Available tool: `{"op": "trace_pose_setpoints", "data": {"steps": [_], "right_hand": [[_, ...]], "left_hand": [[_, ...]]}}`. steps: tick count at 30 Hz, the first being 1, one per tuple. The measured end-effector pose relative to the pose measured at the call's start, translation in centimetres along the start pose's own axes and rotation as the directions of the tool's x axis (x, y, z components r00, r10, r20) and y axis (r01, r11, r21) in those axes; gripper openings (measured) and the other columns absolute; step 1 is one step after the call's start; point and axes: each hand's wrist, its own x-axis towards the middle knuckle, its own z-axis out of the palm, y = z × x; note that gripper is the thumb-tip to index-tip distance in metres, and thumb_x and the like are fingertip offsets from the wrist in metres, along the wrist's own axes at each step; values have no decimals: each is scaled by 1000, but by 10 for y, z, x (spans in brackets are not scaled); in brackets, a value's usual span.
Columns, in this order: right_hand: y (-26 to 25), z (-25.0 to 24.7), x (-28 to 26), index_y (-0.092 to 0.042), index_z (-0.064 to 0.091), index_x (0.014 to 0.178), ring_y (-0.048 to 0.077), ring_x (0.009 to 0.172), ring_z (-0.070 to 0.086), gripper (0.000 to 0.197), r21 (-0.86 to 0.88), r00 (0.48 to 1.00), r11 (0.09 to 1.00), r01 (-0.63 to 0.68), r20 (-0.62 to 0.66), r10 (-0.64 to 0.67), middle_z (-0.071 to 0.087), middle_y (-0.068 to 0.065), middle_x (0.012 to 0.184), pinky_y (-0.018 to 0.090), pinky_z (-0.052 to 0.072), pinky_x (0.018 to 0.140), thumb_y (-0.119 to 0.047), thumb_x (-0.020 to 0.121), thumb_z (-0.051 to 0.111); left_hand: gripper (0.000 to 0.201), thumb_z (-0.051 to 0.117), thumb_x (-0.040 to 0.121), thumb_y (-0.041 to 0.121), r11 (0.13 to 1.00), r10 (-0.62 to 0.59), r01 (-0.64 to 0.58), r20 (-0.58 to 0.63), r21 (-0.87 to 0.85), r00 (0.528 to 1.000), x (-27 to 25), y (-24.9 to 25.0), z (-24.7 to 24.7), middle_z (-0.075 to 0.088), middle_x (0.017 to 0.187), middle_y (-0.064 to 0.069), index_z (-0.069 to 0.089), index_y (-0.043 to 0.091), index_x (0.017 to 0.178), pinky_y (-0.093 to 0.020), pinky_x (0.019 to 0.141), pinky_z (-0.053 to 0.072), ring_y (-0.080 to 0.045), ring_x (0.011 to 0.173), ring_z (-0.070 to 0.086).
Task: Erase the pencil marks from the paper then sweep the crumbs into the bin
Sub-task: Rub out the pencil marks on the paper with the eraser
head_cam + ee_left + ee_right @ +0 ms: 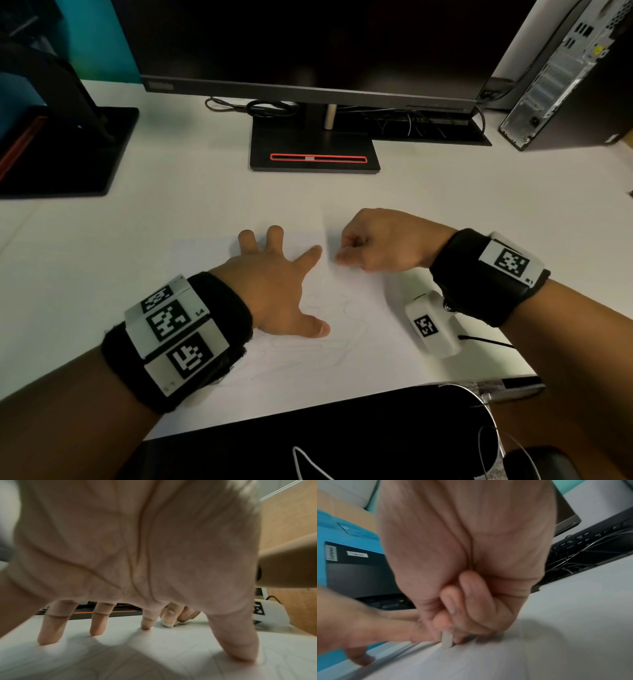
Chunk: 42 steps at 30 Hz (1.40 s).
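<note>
Two hands work on the white bench (pixel 102 240): the left hand (pixel 274 291) presses the paper (pixel 342 342) flat, fingers (pixel 98 620) spread apart; beside it, the right hand (pixel 380 243) pinches a white eraser (pixel 447 639), its tip touching the sheet's far part.

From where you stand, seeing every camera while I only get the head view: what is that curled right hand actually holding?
Observer: The right hand pinches a small white eraser, its tip on the paper.
Operator: Is the left palm lying flat?
Observer: No, the left hand arches; only its fingertips press the sheet.
Operator: Any marks left there?
Observer: Yes, faint pencil lines run between those fingertips.
</note>
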Motion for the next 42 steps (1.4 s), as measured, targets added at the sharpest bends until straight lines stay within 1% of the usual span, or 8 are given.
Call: {"op": "trace_pose_setpoints", "data": {"steps": [4,16,20,24,27,35,39,42], "right_hand": [[-3,1,-5,-6,63,73,16,48,45,37,47,988,999,-2,157,-6,55,-1,57,26,43,52,-36,94,63],[0,-2,0,-8,63,73,16,55,49,37,-3,1000,1000,7,27,-7,57,-1,61,32,46,59,-39,94,61],[1,-2,-7,-1,64,79,14,47,43,36,49,987,999,-16,158,8,54,-2,56,24,42,50,-34,94,65],[4,-4,-6,-10,63,70,12,47,45,35,35,998,999,-22,63,20,54,-8,53,26,42,51,-36,93,65],[2,0,-9,-5,63,73,14,45,43,34,85,981,996,-14,192,-3,53,-3,54,26,41,51,-33,92,67],[5,0,-15,-5,66,77,11,44,45,33,49,986,999,-13,166,5,56,-6,54,22,42,50,-34,93,66],[11,-4,-14,-11,64,70,10,47,45,34,22,1000,1000,-20,23,20,55,-6,55,27,43,54,-36,93,65],[7,2,-18,-11,65,73,11,49,47,33,11,992,1000,29,123,-30,58,-5,57,23,43,52,-37,94,64]], "left_hand": [[114,53,75,86,1000,-2,2,-2,4,1000,0,0,0,-4,152,-10,-16,46,155,-46,105,42,-45,140,5],[113,53,74,87,1000,-2,2,-6,12,1000,1,0,0,-5,153,-10,-16,46,154,-49,106,41,-46,140,5],[114,53,73,87,1000,-3,3,-6,13,1000,1,0,1,-4,152,-9,-17,47,154,-48,106,42,-45,139,5],[114,53,73,88,1000,1,-1,-8,15,1000,2,-1,2,-4,151,-9,-17,47,154,-49,107,41,-44,139,7],[114,52,74,88,1000,-3,3,1,25,1000,1,0,1,-5,151,-11,-18,46,154,-50,107,41,-45,139,6],[111,49,78,86,999,8,-7,-15,42,1000,3,1,5,-5,151,-13,-21,44,153,-49,106,39,-47,138,7],[98,46,81,84,1000,28,-27,-25,10,999,4,0,13,-13,152,-13,-22,57,146,-60,104,41,-49,140,0],[90,42,85,82,1000,23,-23,-38,11,999,4,1,18,-18,155,-16,-22,59,145,-63,103,40,-49,142,-1]]}}
